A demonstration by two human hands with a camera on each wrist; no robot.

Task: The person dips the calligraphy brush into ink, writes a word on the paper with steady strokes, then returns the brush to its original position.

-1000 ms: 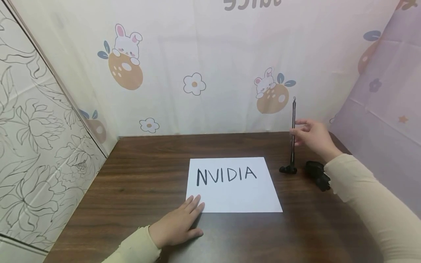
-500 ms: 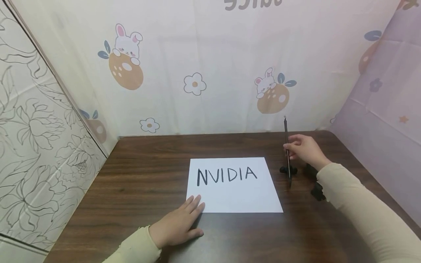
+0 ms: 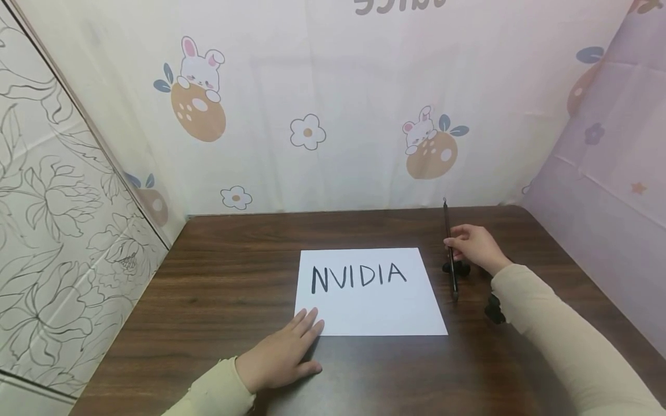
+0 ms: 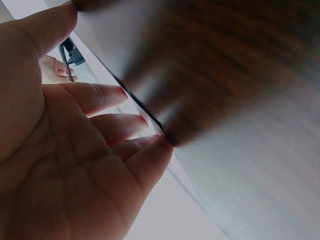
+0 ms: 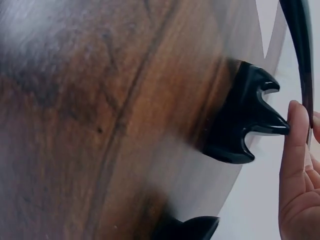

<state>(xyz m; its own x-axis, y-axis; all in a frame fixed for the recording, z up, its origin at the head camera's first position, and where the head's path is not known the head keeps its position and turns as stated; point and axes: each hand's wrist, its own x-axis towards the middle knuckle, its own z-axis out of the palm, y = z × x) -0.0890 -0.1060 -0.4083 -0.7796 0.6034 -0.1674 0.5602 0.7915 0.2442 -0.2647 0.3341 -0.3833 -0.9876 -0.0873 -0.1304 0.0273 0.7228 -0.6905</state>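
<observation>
A dark, slim calligraphy brush (image 3: 453,282) with a small loop at its top end is pinched between the thumb and fingers of my right hand (image 3: 480,248). It leans slightly, tip down, just right of the paper. Behind it stands a glossy black brush rest (image 5: 240,120) with curved notches; the brush overlaps it in the head view. My left hand (image 3: 281,355) lies with straight fingers, fingertips on the lower left corner of a white paper sheet (image 3: 374,315) that bears "NVIDIA" in black strokes.
Another black object (image 3: 494,310) sits right of the brush, partly covered by the right sleeve (image 3: 562,323). Everything rests on a dark wooden table (image 3: 218,277). A printed curtain (image 3: 343,69) hangs along the table's back edge, and a floral panel (image 3: 57,231) stands at the left.
My right hand has come lower and to the left with the brush. The brush went from nearly upright to leaning, its tip now in front of the rest. The left hand stays put.
</observation>
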